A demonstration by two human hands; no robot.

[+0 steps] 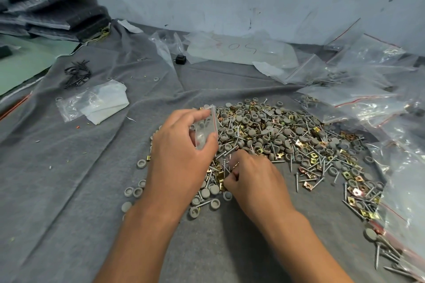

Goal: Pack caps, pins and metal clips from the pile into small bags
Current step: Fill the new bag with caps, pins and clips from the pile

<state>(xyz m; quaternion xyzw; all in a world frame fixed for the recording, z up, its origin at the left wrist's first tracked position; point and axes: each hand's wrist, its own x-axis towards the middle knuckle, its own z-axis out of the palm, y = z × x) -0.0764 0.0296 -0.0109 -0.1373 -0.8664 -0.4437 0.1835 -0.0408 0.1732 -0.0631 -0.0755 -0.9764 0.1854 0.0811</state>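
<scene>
From the head view, the left hand (181, 156) pinches a small bag (205, 127) upright, its mouth up and away from the person. Just below and right of it, the right hand (253, 179) pinches metal clips (220, 176) at the pile (287, 140) near edge, nearer the parts.

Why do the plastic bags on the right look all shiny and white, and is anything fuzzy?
Head view: light glares off the clear bags at right, washing them white; the small bag in the left hand looks slightly blurred; the pile stays sharp; the wide lens bends the edges.
</scene>
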